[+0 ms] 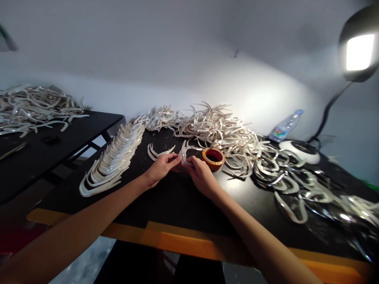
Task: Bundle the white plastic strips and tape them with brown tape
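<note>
A pale, translucent strip (184, 154), narrow and curved, was held at centre above the black table (177, 209), its upper end curling toward 12 o'clock. The left hand (162, 165) and the right hand (201, 176) pinched it between them, their fingers pressed together from either side; the exact points of contact were hidden by the fingers. So thin a piece appeared best kept in a short fingertip pinch, with the hands close together and the wrists low, so that it would neither flex nor slip. The forearms came in from the table's near edge, the left from 7 o'clock and the right from 5 o'clock, and converged with the wrists slightly bent and the palms turned down and inward.

Just beside the right hand, at 3 o'clock, stood a tape roll (213, 158), amber with a red core. At 9 o'clock lay a few loose strips (158, 152), and beyond them a long overlapping row of strips (114, 157). A tangled heap (216, 128) spread from 12 to 2 o'clock, and shiny loops (281, 177) lay from 3 to 4 o'clock. Farther off at 2 o'clock stood a water bottle (286, 126), with a lamp (359, 51) beyond it. The near edge (148, 232) was orange.
</note>
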### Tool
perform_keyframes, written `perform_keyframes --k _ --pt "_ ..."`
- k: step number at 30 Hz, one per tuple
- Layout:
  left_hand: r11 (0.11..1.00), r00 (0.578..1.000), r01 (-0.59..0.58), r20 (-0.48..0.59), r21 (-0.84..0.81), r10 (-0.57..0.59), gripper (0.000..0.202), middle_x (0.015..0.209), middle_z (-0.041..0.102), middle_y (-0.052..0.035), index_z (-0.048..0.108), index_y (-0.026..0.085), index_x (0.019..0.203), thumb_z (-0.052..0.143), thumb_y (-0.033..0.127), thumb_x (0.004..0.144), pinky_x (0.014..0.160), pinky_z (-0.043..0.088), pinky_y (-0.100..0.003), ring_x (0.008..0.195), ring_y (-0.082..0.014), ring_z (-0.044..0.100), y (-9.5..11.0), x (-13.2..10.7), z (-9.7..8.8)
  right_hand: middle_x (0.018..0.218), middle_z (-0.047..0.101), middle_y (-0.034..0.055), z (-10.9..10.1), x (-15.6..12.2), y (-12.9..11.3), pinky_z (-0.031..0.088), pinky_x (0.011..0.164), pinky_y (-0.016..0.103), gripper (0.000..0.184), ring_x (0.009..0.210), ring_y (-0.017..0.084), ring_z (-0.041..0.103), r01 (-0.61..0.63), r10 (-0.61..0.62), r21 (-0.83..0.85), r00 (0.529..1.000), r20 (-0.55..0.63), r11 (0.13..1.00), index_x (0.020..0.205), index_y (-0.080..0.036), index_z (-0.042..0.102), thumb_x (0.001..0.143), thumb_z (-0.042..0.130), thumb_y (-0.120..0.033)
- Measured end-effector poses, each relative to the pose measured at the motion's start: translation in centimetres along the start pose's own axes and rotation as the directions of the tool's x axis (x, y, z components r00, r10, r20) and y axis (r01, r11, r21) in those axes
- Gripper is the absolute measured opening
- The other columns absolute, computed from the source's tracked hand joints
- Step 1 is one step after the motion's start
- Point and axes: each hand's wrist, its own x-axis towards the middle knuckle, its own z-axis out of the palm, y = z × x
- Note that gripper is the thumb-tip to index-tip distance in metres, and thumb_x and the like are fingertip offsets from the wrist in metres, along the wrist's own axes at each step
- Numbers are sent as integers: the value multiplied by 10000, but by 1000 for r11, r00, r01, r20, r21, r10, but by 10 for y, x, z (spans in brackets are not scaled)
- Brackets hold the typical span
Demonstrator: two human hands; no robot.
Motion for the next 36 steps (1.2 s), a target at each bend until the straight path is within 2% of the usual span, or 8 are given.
perform_keyframes --k 2,4,9,13,20,24,30,36 --pt "990 999 32 -3 -140 -33 338 1024 715 -45 746 162 1031 799 451 864 793 547 -265 936 -172 661 3 -2 2 954 694 47 0 0 0 431 798 328 101 862 211 622 22 -21 20 999 -38 1000 1003 -223 583 1060 527 -284" --pt "978 999 45 -20 -204 -50 326 1036 713 -43 759 163 1037 839 404 832 794 544 -250 935 -157 654 6 -4 3 933 680 42 0 0 0 441 803 330 111 863 210 613 32 -28 44 996 -88 999 983 -225 585 1055 528 -289" --pt "972 997 20 -68 -234 -37 304 1047 724 -51 779 169 1032 865 350 804 835 555 -270 967 -169 658 10 -6 2 904 645 36 -1 2 6 454 797 331 106 852 206 594 5 26 114 965 -261 994 951 -220 592 1031 561 -283" --pt "972 995 -13 -101 -235 -11 326 1040 732 -50 782 162 1025 894 325 766 846 565 -278 952 -165 663 11 -6 2 943 651 46 0 4 8 467 828 346 78 898 215 602 16 34 147 943 -331 989 959 -219 608 1011 588 -273" --pt "972 996 -50 -89 -228 30 342 1001 753 -35 760 161 980 912 362 748 938 581 -345 935 -176 700 9 -6 6 933 631 40 -1 2 -8 482 800 337 85 854 196 589 101 -46 181 957 -286 978 978 -225 637 1020 562 -226" --pt "983 992 -72 -114 -171 53 359 959 761 -36 751 161 963 913 393 743 912 599 -358 901 -186 710 9 -6 6 972 633 50 -1 0 -9 483 827 345 123 896 204 597 128 -84 147 958 -273 981 1051 -229 681 1030 561 -227" --pt "984 983 -165 -98 -62 158 346 932 763 -37 761 169 953 903 414 753 873 619 -366 879 -204 717 9 -6 4 962 616 60 0 -1 -7 481 820 356 211 892 214 579 161 -138 92 966 -218 983 1146 -242 716 1051 529 -234" --pt "979 974 -204 -99 -6 202 344 898 754 -33 764 173 945 900 426 756 805 603 -334 794 -190 708 8 -7 2 1002 626 80 -2 -2 -12 485 834 380 265 910 230 566 179 -172 16 966 -193 984 1223 -252 714 1071 496 -252"
